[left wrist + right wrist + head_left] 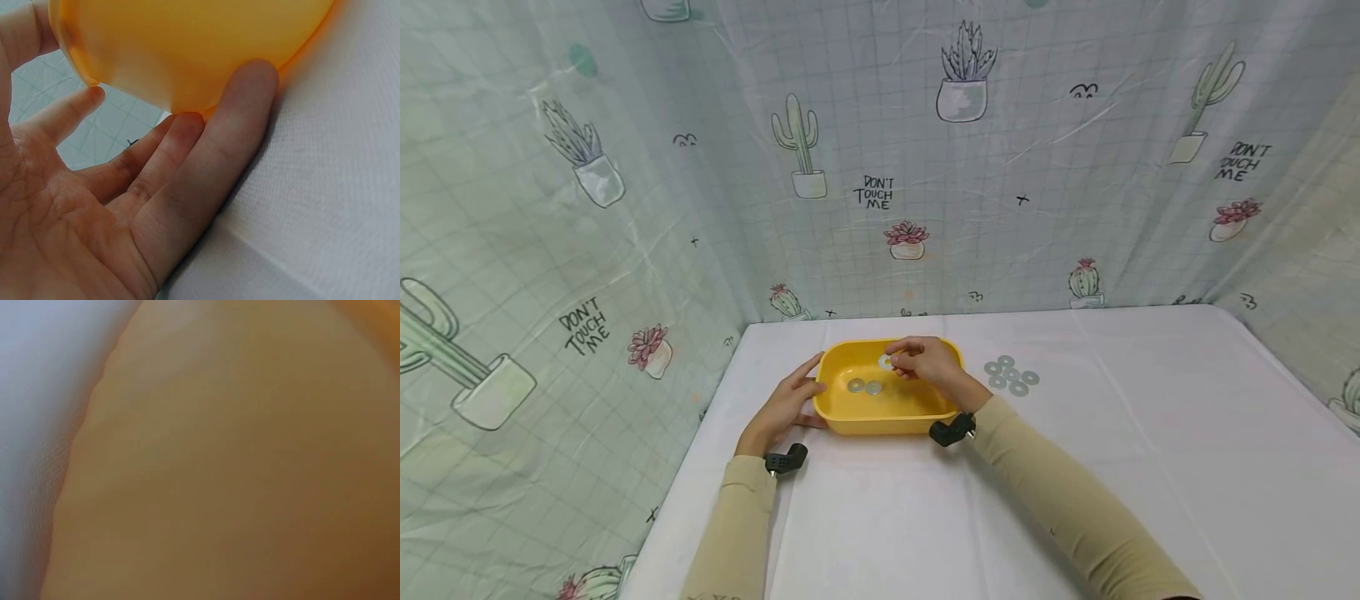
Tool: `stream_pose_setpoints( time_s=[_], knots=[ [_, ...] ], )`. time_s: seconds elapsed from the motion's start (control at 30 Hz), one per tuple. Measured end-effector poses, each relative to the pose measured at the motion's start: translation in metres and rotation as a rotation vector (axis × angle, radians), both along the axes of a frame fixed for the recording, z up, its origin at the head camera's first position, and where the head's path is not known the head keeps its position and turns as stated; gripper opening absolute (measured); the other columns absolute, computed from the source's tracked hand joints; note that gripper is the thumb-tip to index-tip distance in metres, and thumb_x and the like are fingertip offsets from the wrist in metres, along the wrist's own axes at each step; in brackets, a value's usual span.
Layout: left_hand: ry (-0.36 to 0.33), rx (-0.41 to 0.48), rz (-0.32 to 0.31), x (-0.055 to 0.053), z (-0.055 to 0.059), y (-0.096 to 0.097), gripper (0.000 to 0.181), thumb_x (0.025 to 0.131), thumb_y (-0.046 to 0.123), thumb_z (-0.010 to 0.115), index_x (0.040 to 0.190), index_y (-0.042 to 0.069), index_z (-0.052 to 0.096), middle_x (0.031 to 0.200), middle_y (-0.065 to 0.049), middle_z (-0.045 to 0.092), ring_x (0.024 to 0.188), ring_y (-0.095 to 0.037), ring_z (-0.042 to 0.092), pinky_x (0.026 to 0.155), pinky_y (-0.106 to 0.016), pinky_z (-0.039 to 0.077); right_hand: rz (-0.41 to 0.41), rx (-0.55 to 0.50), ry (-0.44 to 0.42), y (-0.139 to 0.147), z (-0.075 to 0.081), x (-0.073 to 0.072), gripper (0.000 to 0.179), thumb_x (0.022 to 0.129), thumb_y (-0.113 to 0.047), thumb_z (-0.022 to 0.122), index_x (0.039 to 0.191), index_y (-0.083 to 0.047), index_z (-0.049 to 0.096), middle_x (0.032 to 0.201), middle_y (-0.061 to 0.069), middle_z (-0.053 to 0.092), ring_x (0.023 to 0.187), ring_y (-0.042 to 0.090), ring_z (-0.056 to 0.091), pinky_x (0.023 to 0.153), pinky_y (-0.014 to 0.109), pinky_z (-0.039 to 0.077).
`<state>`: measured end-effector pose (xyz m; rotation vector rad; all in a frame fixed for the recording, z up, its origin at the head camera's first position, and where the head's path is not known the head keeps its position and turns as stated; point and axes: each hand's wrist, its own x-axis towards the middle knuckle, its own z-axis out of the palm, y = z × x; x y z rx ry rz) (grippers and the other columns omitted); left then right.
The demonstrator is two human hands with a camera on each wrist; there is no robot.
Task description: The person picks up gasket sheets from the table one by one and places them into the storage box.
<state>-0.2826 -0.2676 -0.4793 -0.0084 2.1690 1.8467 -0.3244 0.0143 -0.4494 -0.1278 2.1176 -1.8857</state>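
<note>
A yellow plastic tray [889,427] stands on the white table. My left hand [787,406] holds its left end, one digit at the rim; in the left wrist view the fingers [187,144] of this hand lie against the tray's wall [187,50]. Over the tray's far right part, my right hand [922,363] pinches a flat, pale washer [883,362] between its fingertips. Two grey washers, a left one [856,385] and a right one [874,388], lie side by side on the tray's floor. A blurred yellowish surface fills most of the right wrist view, hiding the right hand there.
Several flat grey washers [1011,375] lie in a loose cluster on the white tablecloth [1120,467], right of the tray. A curtain with cactus prints [880,125] hangs behind and to the left of the table.
</note>
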Motion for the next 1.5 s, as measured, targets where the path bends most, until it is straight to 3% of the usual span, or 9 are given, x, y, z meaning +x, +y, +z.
stream_pose_setpoints(
  time_s=[0.63, 1.03, 1.5],
  knots=[
    [-0.002, 0.011, -0.002, 0.001, 0.001, -0.003, 0.066, 0.1, 0.021, 0.056, 0.158, 0.043, 0.033, 0.144, -0.02, 0.051, 0.103, -0.027, 0.067, 0.078, -0.051, 0.065, 0.026, 0.151, 0.0, -0.006, 0.0, 0.002, 0.018, 0.096, -0.003, 0.067, 0.112, -0.001, 0.074, 0.084, 0.008, 0.067, 0.068, 0.015, 0.062, 0.065, 0.022, 0.059],
    [-0.003, 0.01, -0.003, 0.001, 0.0, -0.002, 0.066, 0.1, 0.02, 0.056, 0.158, 0.043, 0.034, 0.142, -0.021, 0.052, 0.104, -0.027, 0.067, 0.078, -0.051, 0.066, 0.05, 0.23, -0.012, -0.009, -0.004, 0.002, 0.02, 0.094, 0.004, 0.064, 0.111, 0.002, 0.073, 0.092, 0.012, 0.068, 0.068, 0.018, 0.062, 0.064, 0.022, 0.059],
    [-0.003, 0.014, -0.011, 0.001, 0.0, -0.001, 0.066, 0.1, 0.021, 0.055, 0.158, 0.043, 0.033, 0.143, -0.021, 0.051, 0.104, -0.027, 0.066, 0.079, -0.051, 0.065, 0.037, 0.333, 0.011, -0.01, -0.004, 0.002, 0.019, 0.092, 0.003, 0.068, 0.11, -0.001, 0.075, 0.085, 0.01, 0.067, 0.067, 0.016, 0.063, 0.063, 0.021, 0.059]
  ],
)
